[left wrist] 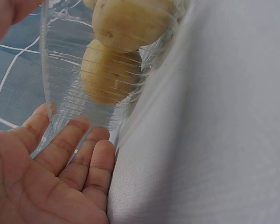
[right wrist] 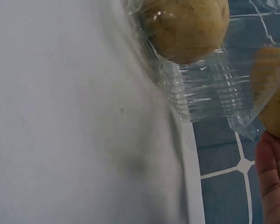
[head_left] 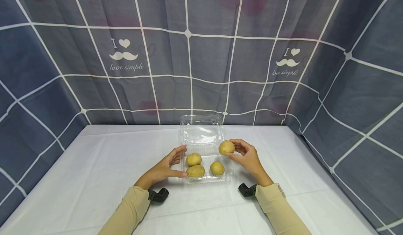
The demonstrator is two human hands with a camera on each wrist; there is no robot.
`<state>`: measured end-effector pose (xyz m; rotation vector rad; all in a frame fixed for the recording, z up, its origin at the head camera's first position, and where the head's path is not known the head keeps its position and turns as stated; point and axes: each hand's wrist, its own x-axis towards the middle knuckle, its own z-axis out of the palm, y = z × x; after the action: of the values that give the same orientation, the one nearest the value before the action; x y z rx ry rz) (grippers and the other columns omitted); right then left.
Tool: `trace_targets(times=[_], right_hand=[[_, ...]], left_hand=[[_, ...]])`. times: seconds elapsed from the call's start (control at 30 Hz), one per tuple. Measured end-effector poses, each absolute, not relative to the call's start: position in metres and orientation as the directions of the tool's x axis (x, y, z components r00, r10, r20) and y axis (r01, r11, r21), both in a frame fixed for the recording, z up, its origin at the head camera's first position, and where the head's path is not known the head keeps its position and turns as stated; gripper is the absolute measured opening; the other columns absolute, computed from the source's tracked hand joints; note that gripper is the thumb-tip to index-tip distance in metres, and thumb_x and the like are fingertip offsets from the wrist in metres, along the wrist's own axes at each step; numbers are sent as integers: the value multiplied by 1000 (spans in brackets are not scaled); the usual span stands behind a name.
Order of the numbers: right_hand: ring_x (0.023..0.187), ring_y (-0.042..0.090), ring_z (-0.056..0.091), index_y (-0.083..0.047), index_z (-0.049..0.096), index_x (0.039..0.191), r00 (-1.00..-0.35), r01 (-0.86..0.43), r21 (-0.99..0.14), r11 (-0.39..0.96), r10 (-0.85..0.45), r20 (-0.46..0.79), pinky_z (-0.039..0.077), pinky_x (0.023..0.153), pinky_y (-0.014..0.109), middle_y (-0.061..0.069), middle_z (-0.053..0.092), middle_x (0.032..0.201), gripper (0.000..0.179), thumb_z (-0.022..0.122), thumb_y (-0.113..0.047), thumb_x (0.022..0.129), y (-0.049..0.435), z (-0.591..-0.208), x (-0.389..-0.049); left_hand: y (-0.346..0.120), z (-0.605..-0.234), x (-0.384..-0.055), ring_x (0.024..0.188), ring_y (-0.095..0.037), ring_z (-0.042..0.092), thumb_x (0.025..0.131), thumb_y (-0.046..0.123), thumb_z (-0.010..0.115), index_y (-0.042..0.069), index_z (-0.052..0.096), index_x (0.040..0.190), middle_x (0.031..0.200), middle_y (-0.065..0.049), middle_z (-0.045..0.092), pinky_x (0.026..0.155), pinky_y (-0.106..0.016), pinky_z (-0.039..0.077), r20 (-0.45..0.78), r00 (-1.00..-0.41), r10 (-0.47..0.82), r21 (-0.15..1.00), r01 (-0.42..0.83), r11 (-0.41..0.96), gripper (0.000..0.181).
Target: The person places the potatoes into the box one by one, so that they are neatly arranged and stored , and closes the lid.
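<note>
A clear plastic clamshell box lies on the table with its lid raised at the back. Inside are two potatoes on the left, one behind and one in front, and another potato at the front right. My right hand pinches a fourth potato between thumb and fingers at the box's back right; the right wrist view shows this potato partly through the plastic. My left hand touches the box's left side, its fingers nearly straight against the ribbed wall.
A white cloth covers the table. Behind it and along both sides hangs a grey-blue curtain with white grid lines. A black wrist device sits on the left wrist, and another on the right.
</note>
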<state>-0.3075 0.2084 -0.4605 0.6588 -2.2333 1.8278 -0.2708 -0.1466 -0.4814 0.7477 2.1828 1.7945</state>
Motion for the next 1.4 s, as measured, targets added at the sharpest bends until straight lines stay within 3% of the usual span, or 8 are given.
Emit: trace_targets(times=[0.83, 1.4], right_hand=[[106, 5, 67, 15, 68, 128, -852, -507, -838, 204, -265, 451, 57, 98, 18, 31, 70, 124, 49, 86, 15, 82, 196, -458, -304], [112, 34, 71, 9, 72, 128, -830, -545, -786, 291, -318, 458, 59, 103, 29, 22, 72, 124, 48, 90, 6, 83, 191, -457, -305]], left_hand=[[-148, -482, -271, 158, -53, 25, 88, 18, 92, -6, 19, 168, 171, -34, 25, 129, -66, 24, 158, -842, 516, 959, 256, 122, 111], [-147, -483, -271, 158, -52, 26, 89, 16, 91, -4, 19, 169, 172, -33, 25, 129, -65, 24, 147, -845, 514, 961, 244, 127, 110]])
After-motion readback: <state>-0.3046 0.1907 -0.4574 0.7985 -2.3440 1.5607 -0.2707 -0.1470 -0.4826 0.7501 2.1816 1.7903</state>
